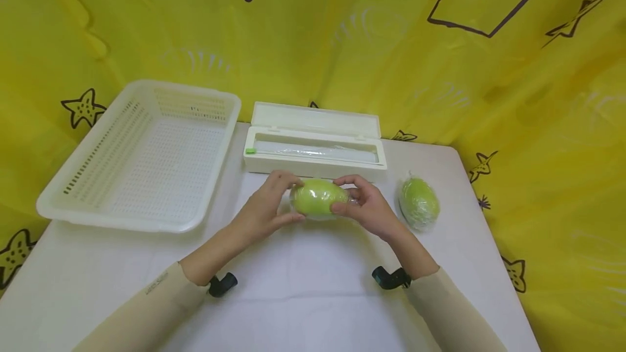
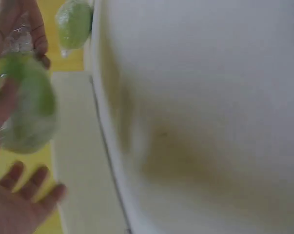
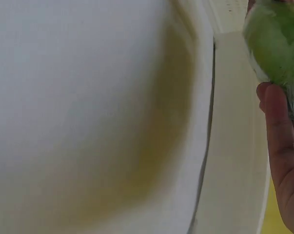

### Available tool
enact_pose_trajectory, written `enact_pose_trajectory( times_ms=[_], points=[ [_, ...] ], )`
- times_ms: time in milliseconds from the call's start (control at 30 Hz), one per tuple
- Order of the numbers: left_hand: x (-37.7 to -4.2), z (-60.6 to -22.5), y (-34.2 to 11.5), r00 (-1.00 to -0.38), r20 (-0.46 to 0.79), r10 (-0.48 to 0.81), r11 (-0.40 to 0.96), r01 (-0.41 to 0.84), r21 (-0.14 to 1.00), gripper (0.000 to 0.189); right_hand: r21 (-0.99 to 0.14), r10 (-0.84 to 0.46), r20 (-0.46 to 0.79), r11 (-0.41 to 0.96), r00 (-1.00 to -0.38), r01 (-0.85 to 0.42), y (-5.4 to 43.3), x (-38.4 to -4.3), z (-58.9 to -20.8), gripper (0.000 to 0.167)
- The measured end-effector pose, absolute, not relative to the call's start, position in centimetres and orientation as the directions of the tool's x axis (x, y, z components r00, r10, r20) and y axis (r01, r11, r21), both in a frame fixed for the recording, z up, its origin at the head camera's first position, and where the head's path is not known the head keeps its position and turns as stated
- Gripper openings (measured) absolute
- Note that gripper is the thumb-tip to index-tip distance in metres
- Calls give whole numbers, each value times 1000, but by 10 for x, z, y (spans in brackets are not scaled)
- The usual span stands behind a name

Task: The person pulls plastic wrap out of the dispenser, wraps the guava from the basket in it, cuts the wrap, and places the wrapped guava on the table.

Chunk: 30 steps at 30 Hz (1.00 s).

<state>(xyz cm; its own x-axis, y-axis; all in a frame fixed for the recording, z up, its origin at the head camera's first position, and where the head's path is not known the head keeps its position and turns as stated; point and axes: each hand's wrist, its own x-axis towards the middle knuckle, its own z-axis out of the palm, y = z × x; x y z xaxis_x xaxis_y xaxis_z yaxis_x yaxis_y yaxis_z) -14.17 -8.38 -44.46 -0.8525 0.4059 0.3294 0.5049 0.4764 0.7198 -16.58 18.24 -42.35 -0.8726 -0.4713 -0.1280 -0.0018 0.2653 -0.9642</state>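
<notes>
A green oval fruit (image 1: 319, 198) wrapped in clear plastic film is held up between both hands, in front of a long cream box. My left hand (image 1: 268, 202) holds its left end, thumb across the near side; in the left wrist view the other fingers (image 2: 35, 180) spread loosely beneath. My right hand (image 1: 368, 203) grips the right end, where gathered film (image 2: 21, 36) sticks out among the fingers. A second wrapped green fruit (image 1: 419, 201) lies on the table to the right of my right hand.
The cream box (image 1: 315, 167) stands with its lid (image 1: 315, 119) up and a roll of plastic film (image 1: 315, 150) inside. At the left is a white slotted basket (image 1: 182, 226). A yellow curtain (image 1: 303, 37) hangs behind the white table (image 1: 293, 314).
</notes>
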Motion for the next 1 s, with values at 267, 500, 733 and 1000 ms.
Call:
enact_pose_trajectory(
  times_ms=[267, 500, 733, 1000],
  points=[
    [-140, -442, -76, -845, 69, 530, 548, 403, 733, 105, -897, -396, 5, 404, -918, -179, 171, -164, -414, 55],
    [-133, -467, -61, -938, 41, 345, 495, 219, 840, 102, -825, -229, 265, 449, -937, -343, 149, -146, -430, 44],
    [-126, -475, -56, -955, -8, 297, 632, 190, 751, 102, -606, -426, 86, 695, -901, -387, 134, -134, -434, 57],
    [-149, -452, -70, -944, 103, 312, 405, 231, 884, 49, -865, -463, 146, 370, -874, -340, 147, -142, -440, 45]
  ],
)
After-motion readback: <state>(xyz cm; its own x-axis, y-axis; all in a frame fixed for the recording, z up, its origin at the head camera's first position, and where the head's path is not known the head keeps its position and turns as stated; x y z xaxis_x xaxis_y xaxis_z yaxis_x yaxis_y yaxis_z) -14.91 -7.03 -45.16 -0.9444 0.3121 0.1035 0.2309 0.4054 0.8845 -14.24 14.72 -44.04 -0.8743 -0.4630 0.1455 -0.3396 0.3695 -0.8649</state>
